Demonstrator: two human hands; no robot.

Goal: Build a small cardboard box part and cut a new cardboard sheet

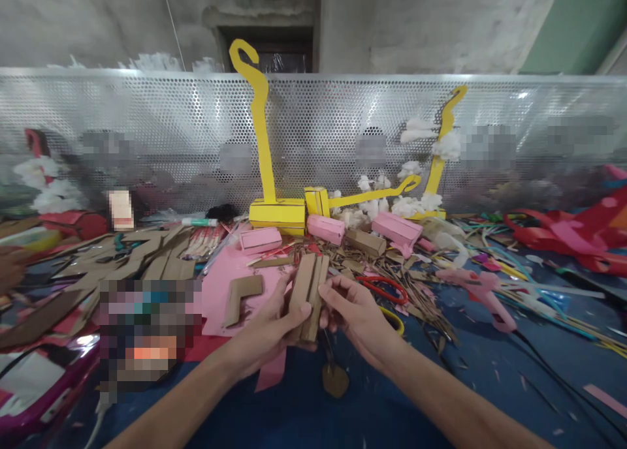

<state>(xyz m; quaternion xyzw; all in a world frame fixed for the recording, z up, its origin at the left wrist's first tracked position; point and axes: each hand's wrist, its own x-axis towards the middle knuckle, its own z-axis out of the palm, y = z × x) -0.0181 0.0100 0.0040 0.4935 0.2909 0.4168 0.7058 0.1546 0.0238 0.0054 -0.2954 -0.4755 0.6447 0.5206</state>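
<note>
Long folded brown cardboard (304,287) is held above the blue surface (392,419), clasped by the left hand (275,318) and pinched along one edge by the right hand (353,310). Beyond it stands a yellow oblong cardboard box (277,214).

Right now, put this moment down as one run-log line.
left hand: gripping folded brown cardboard piece | right hand: pinching its right edge | beyond: tall yellow hook-topped piece | right side: pink glue gun
</note>
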